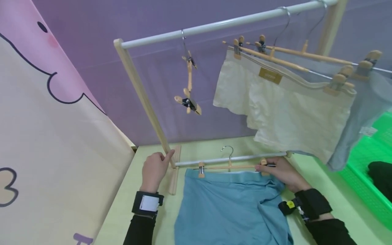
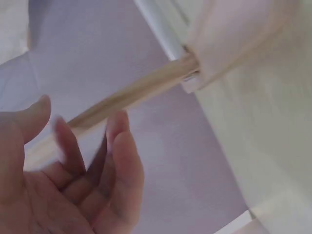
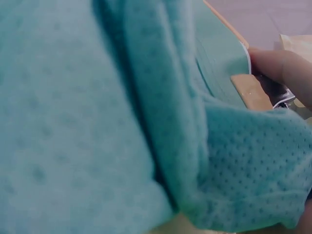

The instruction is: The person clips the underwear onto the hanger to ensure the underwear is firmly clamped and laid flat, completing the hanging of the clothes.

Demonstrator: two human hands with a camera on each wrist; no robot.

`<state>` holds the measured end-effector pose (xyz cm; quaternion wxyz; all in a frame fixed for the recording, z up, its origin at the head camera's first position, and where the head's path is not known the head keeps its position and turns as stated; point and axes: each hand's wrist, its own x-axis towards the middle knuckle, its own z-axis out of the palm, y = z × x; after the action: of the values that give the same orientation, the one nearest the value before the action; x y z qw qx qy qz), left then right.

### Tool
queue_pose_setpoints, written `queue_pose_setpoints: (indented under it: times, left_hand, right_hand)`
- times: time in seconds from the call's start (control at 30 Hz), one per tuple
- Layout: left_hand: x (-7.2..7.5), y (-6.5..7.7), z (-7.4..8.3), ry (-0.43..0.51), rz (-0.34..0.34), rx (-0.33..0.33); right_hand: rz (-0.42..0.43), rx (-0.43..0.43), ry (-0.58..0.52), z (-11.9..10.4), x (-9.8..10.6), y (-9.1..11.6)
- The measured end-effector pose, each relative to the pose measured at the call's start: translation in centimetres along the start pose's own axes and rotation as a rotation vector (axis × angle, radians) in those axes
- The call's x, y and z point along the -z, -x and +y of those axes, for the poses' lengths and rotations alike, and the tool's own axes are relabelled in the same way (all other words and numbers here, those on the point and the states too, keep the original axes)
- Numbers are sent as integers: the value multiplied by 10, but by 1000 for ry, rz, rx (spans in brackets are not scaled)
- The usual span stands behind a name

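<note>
Teal shorts (image 1: 226,207) with small perforations hang by their waistband from a wooden clip hanger (image 1: 214,167). Its metal hook (image 1: 228,149) stands up by the rack's lower white bar (image 1: 245,158). My right hand (image 1: 283,172) pinches the clip (image 1: 264,166) at the hanger's right end; the right wrist view shows that clip (image 3: 251,92) behind a fold of the shorts (image 3: 97,117). At the rack's left wooden post (image 1: 144,98) is my left hand (image 1: 155,170). In the left wrist view its fingers (image 2: 127,170) are loosely bent beside the post (image 2: 126,95), thumb apart.
Overhead, the rack's top bar (image 1: 226,24) carries a bare clip hanger (image 1: 190,76), white shorts (image 1: 275,102) and a grey-blue garment (image 1: 352,129) behind them. A green basket (image 1: 361,190) with something dark in it stands at the right. Purple cloth (image 1: 101,68) backs the rack.
</note>
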<state>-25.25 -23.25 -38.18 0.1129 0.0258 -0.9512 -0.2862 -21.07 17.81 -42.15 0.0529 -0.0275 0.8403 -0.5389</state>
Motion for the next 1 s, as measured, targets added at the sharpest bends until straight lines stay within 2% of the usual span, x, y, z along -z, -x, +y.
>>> queue_pose_setpoints:
  times: [0.13,0.23,0.43,0.7,0.9,1.0]
  left_hand:
    - [-10,-4,-8,28,11,35]
    - [-20,-7,-13,85,-28,24]
    - [-33,-12,-20,177,-110,-25]
    - [-36,-14,-14,193,-121,-5]
    - [-38,-12,-12,188,-90,3]
    - [-38,-11,-12,188,-82,6]
  right_hand:
    - [-10,8,-18,-2,-1,1]
    - [-3,19,2,-4,-2,1]
    - [26,99,80,-9,-4,0]
    - [29,131,135,-15,-5,3]
    - [53,207,211,-26,-2,6]
    - [97,263,249,-38,0,9]
